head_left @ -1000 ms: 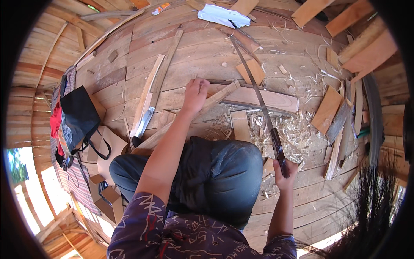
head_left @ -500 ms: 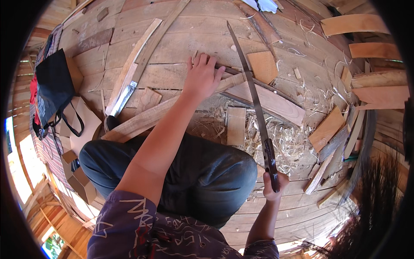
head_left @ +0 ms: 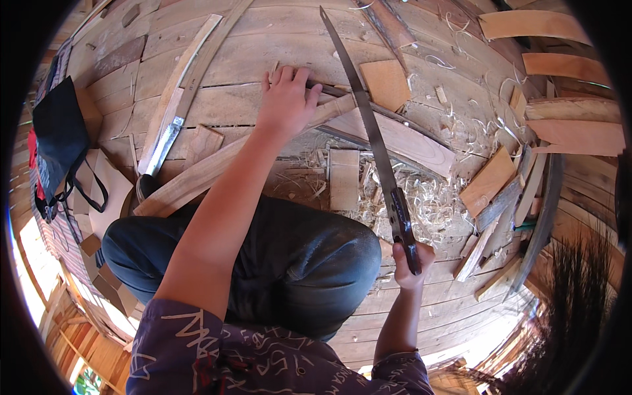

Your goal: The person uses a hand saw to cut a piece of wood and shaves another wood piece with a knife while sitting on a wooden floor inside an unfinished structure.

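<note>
Left hand: the left hand (head_left: 286, 99) lies palm down, fingers spread and nearly flat, pressing on the upper end of the long wooden stave (head_left: 217, 168); it grips nothing, only bears down on the wood.
Right hand: the right hand (head_left: 409, 262) is curled tight round the dark handle of the long saw (head_left: 368, 131), at the saw's near end.
Long saw: its narrow blade runs from the handle away from the person and slightly leftward, passing just to the right of the left hand and crossing over the stave's upper end; whether the blade touches the wood there cannot be told.
Long wooden stave: it slants across the plank floor (head_left: 276, 46), its lower end beside the person's knee (head_left: 316, 257), its upper end under the left hand.
Reddish board (head_left: 401, 141): lies just right of the saw blade, under and beyond the stave's upper end.
Short wood block (head_left: 343, 179): lies between the stave and the saw handle, amid the shavings.
Wood shavings (head_left: 434, 201): a pale heap just right of the saw handle, spreading toward the blade.
Square offcut (head_left: 387, 84): just right of the saw blade, near its middle.
Big knife (head_left: 161, 148): well left of the stave, its metal blade resting on another curved strip of wood.
Black bag (head_left: 59, 138): far left of the stave, near the picture's edge.
</note>
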